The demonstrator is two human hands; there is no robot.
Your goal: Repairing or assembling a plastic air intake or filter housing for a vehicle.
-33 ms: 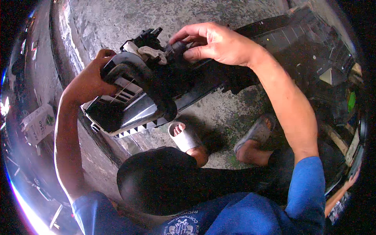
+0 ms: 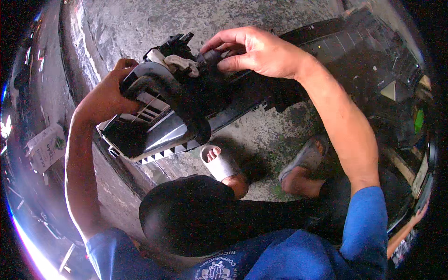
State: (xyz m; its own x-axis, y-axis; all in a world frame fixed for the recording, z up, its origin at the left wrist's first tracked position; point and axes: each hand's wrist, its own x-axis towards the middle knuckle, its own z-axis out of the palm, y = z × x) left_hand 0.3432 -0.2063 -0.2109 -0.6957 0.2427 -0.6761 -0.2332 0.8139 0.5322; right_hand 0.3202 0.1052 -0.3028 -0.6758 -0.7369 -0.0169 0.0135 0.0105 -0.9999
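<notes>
A long black plastic housing [image 2: 170,133] with light slats at its left end lies across my front, tilted up toward the right. My left hand [image 2: 109,93] is closed around its upper left edge, thumb on the near side. White lever-like pieces [image 2: 182,64] and a black bracket [image 2: 178,44] sit on top of the housing. Just right of them, my right hand [image 2: 245,49] has its thumb and fingers curled around a small dark rounded part [image 2: 211,58]. Shadow and the fingers hide much of that part, and I cannot tell whether it is attached.
Below the housing are my sandalled feet [image 2: 221,163] on rough concrete [image 2: 261,133]. Large dark plastic panels [image 2: 345,51] lie at the right, beside wooden pieces [image 2: 401,165]. A white paper sheet [image 2: 46,147] is at the left. Another person's arm [image 2: 406,233] shows at the lower right edge.
</notes>
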